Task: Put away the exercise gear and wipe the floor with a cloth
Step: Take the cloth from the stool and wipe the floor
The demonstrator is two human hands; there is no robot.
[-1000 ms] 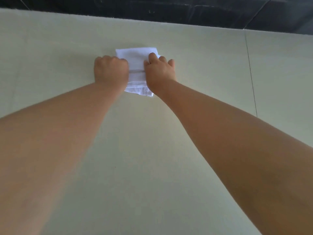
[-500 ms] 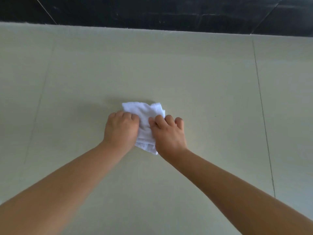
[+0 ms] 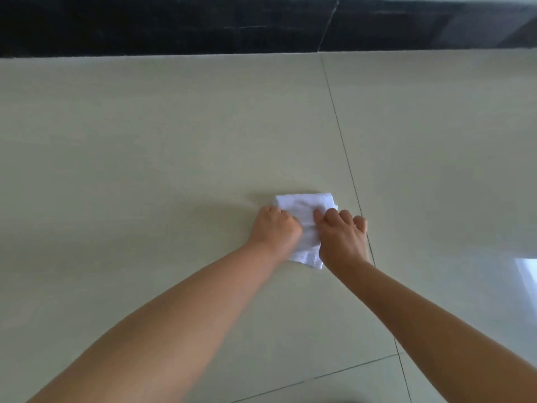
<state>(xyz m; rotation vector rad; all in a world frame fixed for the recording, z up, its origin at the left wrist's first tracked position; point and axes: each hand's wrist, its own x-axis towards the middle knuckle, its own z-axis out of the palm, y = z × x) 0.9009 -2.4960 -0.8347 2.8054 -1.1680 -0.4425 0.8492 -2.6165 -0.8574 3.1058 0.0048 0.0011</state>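
The white cloth (image 3: pixel 305 219) lies bunched on the pale tiled floor (image 3: pixel 145 158), just beside a grout line. It looks soft, light and limp, likely to slide easily, so it is best pinned from above. The left hand (image 3: pixel 274 229) and the right hand (image 3: pixel 341 237) press it with curled fingers, apparently gripping its folds, forearms stretched forward.
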